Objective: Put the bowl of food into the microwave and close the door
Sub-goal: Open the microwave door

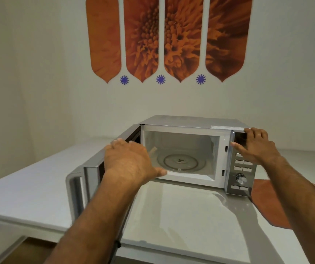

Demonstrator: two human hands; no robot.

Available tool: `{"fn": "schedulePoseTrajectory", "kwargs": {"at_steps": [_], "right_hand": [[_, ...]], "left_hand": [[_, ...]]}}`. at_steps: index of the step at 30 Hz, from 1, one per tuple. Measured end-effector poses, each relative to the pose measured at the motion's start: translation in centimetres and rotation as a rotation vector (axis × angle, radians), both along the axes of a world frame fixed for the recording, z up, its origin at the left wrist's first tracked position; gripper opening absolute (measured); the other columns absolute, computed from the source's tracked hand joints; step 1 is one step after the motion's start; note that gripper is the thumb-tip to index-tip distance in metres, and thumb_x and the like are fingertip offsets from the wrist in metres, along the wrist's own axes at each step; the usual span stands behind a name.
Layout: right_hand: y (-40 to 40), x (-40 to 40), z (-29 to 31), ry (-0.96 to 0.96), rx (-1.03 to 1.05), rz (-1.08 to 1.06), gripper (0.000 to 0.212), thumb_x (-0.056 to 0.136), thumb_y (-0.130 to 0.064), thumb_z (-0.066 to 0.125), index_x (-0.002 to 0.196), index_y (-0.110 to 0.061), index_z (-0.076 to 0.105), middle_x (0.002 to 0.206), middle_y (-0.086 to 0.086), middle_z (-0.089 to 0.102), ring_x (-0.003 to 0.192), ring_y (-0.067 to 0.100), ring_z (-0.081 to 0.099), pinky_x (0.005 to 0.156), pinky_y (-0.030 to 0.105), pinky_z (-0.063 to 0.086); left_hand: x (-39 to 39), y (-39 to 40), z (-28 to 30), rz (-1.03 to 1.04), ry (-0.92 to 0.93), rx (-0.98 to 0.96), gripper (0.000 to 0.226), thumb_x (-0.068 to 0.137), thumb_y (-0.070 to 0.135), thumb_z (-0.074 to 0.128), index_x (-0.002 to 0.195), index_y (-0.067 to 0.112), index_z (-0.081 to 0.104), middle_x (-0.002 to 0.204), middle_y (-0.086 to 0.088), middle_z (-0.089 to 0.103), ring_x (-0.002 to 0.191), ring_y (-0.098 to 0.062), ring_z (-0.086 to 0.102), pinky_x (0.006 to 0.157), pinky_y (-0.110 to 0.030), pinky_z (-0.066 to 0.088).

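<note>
A silver microwave stands on the white counter with its door swung wide open to the left. Inside, the glass turntable lies bare. My left hand rests flat against the inner side of the door, fingers over its top edge, thumb pointing toward the cavity. My right hand presses on the upper right corner of the microwave, over the control panel. No bowl of food is in view.
An orange cloth lies on the counter to the right of the microwave. The counter's front edge runs along the bottom, with a lower white surface to the left. A wall with orange flower decals stands behind.
</note>
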State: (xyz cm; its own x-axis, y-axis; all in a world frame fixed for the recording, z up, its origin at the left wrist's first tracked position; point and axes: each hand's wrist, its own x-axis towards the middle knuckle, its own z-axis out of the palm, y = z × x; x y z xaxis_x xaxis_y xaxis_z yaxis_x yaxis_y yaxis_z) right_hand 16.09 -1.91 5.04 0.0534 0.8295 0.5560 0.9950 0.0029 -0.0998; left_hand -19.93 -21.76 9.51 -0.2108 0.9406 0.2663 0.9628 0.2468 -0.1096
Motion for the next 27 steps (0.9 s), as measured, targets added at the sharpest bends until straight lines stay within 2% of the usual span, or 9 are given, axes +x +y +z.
{"fn": "schedulePoseTrajectory", "kwargs": {"at_steps": [2, 4, 13, 18, 27], "right_hand": [[0.0, 0.1, 0.0, -0.001, -0.003, 0.002, 0.087, 0.087, -0.073, 0.038, 0.148, -0.013, 0.027, 0.155, 0.013, 0.033, 0.142, 0.032, 0.024, 0.099, 0.061, 0.043], [0.0, 0.1, 0.0, 0.001, -0.003, 0.004, 0.087, 0.087, -0.073, 0.038, 0.148, -0.012, 0.028, 0.155, 0.013, 0.033, 0.142, 0.031, 0.023, 0.098, 0.061, 0.043], [-0.2, 0.0, 0.2, 0.013, -0.004, 0.007, 0.087, 0.087, -0.074, 0.038, 0.148, -0.013, 0.028, 0.154, 0.013, 0.033, 0.143, 0.031, 0.023, 0.098, 0.061, 0.045], [-0.2, -0.1, 0.1, 0.012, -0.006, 0.008, 0.086, 0.087, -0.072, 0.039, 0.148, -0.013, 0.027, 0.154, 0.013, 0.032, 0.142, 0.032, 0.023, 0.098, 0.061, 0.045], [-0.1, 0.0, 0.0, 0.013, 0.006, 0.006, 0.085, 0.088, -0.072, 0.039, 0.148, -0.013, 0.028, 0.154, 0.013, 0.032, 0.142, 0.031, 0.023, 0.097, 0.060, 0.047]], "left_hand": [[-1.1, 0.7, -0.4, 0.004, -0.006, 0.041, 0.121, 0.067, 0.089, 0.043, 0.150, 0.004, 0.021, 0.154, -0.023, 0.033, 0.142, -0.038, 0.030, 0.113, -0.049, 0.027], [-2.1, 1.5, -0.7, -0.003, -0.010, 0.060, 0.120, 0.070, 0.087, 0.044, 0.151, 0.004, 0.017, 0.155, -0.023, 0.030, 0.143, -0.037, 0.027, 0.115, -0.049, 0.023], [-4.9, 4.1, -1.9, 0.051, 0.008, 0.074, 0.119, 0.070, 0.086, 0.046, 0.153, 0.007, 0.012, 0.160, -0.023, 0.017, 0.148, -0.037, 0.011, 0.119, -0.053, 0.008], [-5.6, 4.5, -1.9, 0.066, -0.005, 0.092, 0.118, 0.069, 0.087, 0.047, 0.152, 0.009, 0.017, 0.159, -0.021, 0.022, 0.147, -0.036, 0.015, 0.120, -0.053, 0.009], [-5.3, 4.8, -2.0, 0.064, -0.019, 0.093, 0.119, 0.069, 0.088, 0.044, 0.153, 0.011, 0.013, 0.160, -0.023, 0.016, 0.148, -0.038, 0.010, 0.119, -0.055, 0.006]]}}
